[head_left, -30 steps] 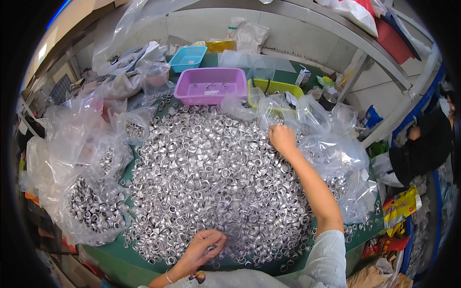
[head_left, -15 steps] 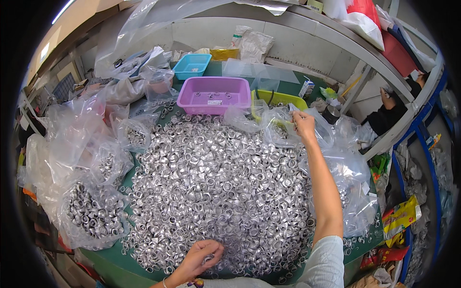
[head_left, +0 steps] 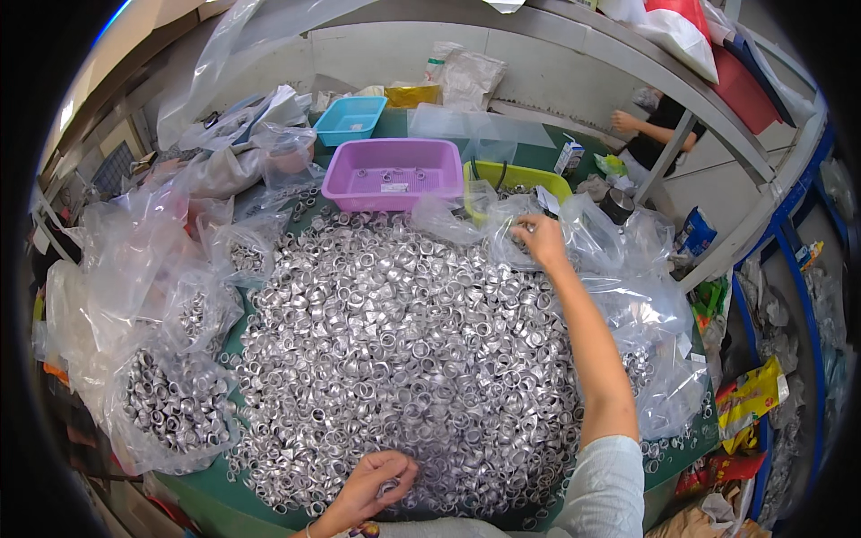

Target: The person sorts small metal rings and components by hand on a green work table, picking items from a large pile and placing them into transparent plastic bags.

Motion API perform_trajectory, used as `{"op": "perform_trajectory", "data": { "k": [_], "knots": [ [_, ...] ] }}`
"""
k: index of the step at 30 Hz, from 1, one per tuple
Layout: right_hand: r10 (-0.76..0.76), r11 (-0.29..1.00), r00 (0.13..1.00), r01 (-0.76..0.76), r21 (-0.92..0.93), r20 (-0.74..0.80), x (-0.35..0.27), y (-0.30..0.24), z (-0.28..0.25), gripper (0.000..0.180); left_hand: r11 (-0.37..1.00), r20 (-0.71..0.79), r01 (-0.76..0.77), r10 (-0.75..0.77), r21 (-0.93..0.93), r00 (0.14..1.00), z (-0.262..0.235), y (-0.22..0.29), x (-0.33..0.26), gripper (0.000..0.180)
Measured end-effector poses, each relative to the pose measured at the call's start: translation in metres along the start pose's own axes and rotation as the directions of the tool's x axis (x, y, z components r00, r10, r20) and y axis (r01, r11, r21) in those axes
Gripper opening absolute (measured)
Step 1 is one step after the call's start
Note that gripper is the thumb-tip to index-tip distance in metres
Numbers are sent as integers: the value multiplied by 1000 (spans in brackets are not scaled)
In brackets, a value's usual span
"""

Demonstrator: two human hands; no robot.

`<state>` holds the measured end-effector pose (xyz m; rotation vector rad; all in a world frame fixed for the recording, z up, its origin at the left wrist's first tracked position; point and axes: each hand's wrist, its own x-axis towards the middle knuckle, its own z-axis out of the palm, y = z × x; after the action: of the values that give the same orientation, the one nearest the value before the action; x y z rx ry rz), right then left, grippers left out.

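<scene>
A wide heap of silver metal rings [head_left: 404, 350] covers the green table. Low at the heap's near edge, my left hand [head_left: 375, 480] is curled, with a silver ring showing between thumb and fingers. My right arm stretches across the heap's right side. At its end my right hand [head_left: 543, 240] is pinched over a small clear plastic bag [head_left: 504, 242] with rings in it; what the fingertips hold is too small to make out. Just behind that hand a white paper slip [head_left: 547, 201] stands up by the yellow-green basket [head_left: 560, 186].
A purple basket [head_left: 336, 184] with a few rings stands behind the heap, a blue tray [head_left: 350, 134] farther back. Clear bags of rings [head_left: 175, 403] crowd the left, more plastic bags [head_left: 650, 314] the right. A metal shelf frame [head_left: 619, 63] arches overhead. Another person [head_left: 664, 125] is beyond it.
My right hand has moved left and a little nearer, from beside the paper slip to over the small clear bag. My left hand has hardly moved. The other person has shifted left.
</scene>
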<state>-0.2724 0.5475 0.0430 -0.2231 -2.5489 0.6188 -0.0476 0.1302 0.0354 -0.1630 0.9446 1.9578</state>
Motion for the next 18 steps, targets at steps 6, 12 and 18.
{"op": "perform_trajectory", "data": {
  "k": [6,12,18],
  "knots": [
    [-73,997,955,65,39,289,-6,22,-2,41,996,66,-29,24,84,998,-7,3,1,26],
    [-307,949,950,310,-52,58,-45,-8,-28,27,972,-12,-126,126,-197,992,-22,21,-23,25],
    [-227,952,941,160,263,251,-146,-124,-99,15,820,-414,-502,370,-276,832,-75,84,-54,24]
  ]
}}
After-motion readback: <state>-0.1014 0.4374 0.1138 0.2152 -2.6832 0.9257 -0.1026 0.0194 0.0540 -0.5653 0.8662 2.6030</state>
